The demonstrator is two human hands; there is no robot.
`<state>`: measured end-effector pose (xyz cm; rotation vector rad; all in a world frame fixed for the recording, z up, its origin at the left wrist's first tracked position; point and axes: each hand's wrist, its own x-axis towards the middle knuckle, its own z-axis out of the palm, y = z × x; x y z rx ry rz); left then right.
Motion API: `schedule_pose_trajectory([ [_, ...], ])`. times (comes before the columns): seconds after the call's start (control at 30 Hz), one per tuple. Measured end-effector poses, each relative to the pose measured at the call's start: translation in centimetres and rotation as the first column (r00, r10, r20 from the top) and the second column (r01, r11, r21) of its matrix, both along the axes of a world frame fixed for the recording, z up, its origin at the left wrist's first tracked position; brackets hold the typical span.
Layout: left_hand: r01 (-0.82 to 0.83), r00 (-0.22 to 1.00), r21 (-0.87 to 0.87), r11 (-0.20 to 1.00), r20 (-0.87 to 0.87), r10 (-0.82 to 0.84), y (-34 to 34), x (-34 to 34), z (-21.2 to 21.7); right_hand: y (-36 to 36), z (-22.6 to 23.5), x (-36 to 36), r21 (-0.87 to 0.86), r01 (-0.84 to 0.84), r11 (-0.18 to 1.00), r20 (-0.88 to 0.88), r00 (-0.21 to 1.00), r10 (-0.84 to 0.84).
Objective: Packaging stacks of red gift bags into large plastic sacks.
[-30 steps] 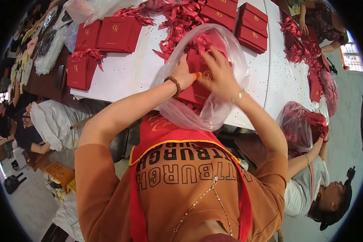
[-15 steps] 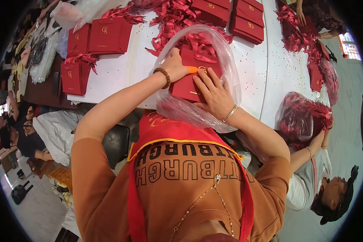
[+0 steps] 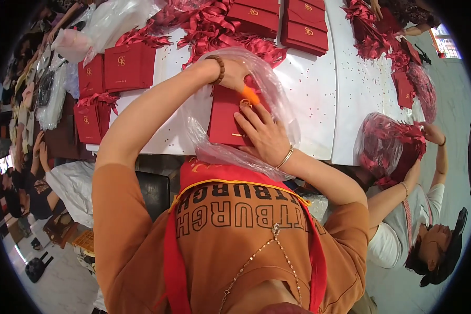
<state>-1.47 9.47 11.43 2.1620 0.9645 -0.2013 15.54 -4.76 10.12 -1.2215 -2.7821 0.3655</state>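
A clear plastic bag (image 3: 277, 99) stands open on the near edge of the white table (image 3: 319, 104), with a dark red flat box (image 3: 226, 118) inside it. My left hand (image 3: 234, 73), with a bead bracelet at the wrist, reaches into the bag and grips the top of the red box. My right hand (image 3: 267, 137), with a gold bangle, lies flat on the box's lower right part, fingers spread, inside the bag's mouth.
More red boxes (image 3: 123, 67) lie left and at the far side (image 3: 277, 18) of the table, with piles of red ribbon (image 3: 222, 31). At right, a seated person holds another bag of red ribbons (image 3: 390, 146). Other people sit at left.
The bag and red box have shifted down toward the table edge and me. My right hand has slid lower on the box; my left hand stays at its top.
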Motion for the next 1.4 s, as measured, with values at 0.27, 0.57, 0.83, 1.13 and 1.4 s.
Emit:
schedule_pose_trajectory([
  [0.27,0.288,0.944,-0.297,0.910,0.248,-0.218,2.1,0.7,-0.4,0.2,-1.4,0.5,-0.055,-0.013,0.998,-0.113,0.994,0.007],
  [0.57,0.153,0.987,-0.499,0.853,0.119,-0.107,2.2,0.0,-3.9,1.0,-4.1,1.2,-0.204,-0.094,0.974,-0.311,0.950,0.026],
  [0.83,0.230,0.950,-0.457,0.859,0.297,-0.096,3.0,-0.8,-5.1,1.7,-2.4,0.2,0.019,-0.077,0.997,-0.200,0.977,0.079],
  [1.13,0.255,0.957,-0.246,0.935,0.199,-0.209,3.5,-0.8,-3.8,1.4,-1.5,-0.5,-0.014,-0.094,0.996,-0.054,0.994,0.093],
  [1.4,-0.247,0.960,0.111,0.963,0.160,0.228,-2.7,-2.3,-3.4,1.3,-1.4,-0.3,0.005,-0.207,0.978,0.053,0.977,0.206],
])
